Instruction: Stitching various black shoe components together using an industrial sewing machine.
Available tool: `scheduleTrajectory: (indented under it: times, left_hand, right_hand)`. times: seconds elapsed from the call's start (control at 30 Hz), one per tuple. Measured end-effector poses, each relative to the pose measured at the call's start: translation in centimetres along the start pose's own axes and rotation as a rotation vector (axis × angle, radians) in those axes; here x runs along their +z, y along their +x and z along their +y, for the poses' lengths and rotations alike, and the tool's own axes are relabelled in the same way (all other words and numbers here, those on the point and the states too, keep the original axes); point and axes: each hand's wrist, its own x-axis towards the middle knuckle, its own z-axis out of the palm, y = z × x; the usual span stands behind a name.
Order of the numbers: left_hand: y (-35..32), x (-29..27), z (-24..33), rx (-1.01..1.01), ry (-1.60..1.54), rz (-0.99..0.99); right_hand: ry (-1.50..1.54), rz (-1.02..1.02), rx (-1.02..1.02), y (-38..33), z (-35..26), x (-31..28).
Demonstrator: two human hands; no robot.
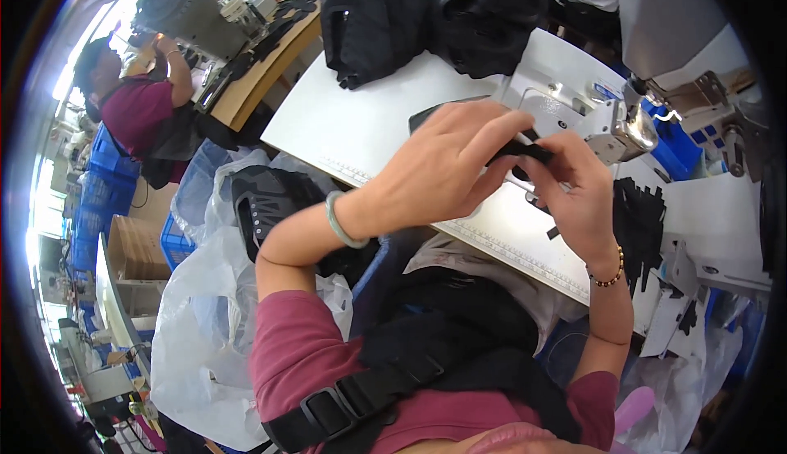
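Above the white sewing table, my left hand (449,159) and my right hand (578,190) meet in front of the sewing machine (611,130). Between their pinched fingertips is a small black fabric strip (525,151), partly covered by the fingers. Its lower end seems to show below my right fingers. Behind my left hand a dark flat piece (434,114) lies on the table, mostly hidden. To the right of my right hand hangs a thick bunch of black strips (639,223).
Black bags (377,24) are heaped at the table's far edge. Left of me, a black moulded piece (275,200) rests above clear plastic sacks (201,323). A printed ruler edge (516,257) runs along the table's near side. A co-worker (143,118) works at another machine, far left.
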Motion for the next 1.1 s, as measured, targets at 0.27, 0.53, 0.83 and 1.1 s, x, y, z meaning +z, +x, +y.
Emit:
scheduleTrajectory:
  times: [0.27,0.53,0.83,1.1]
  left_hand:
    - [-8.4,-0.9,-7.9,-1.471,-1.37,-0.083]
    - [-9.9,-2.4,-12.7,-1.272,-1.397,0.059]
    - [-14.6,-10.9,-28.2,-0.97,-0.864,0.553]
    - [-12.2,-9.1,-36.0,-1.152,-0.64,0.527]
  right_hand:
    - [-0.153,-0.24,-0.602,-1.6,1.3,4.8]
    - [-0.521,-0.455,-1.017,0.1,5.6,14.4]
    - [-0.726,-0.14,-0.81,9.7,8.3,26.9]
    - [-0.886,-0.107,-0.69,13.1,8.6,30.4]
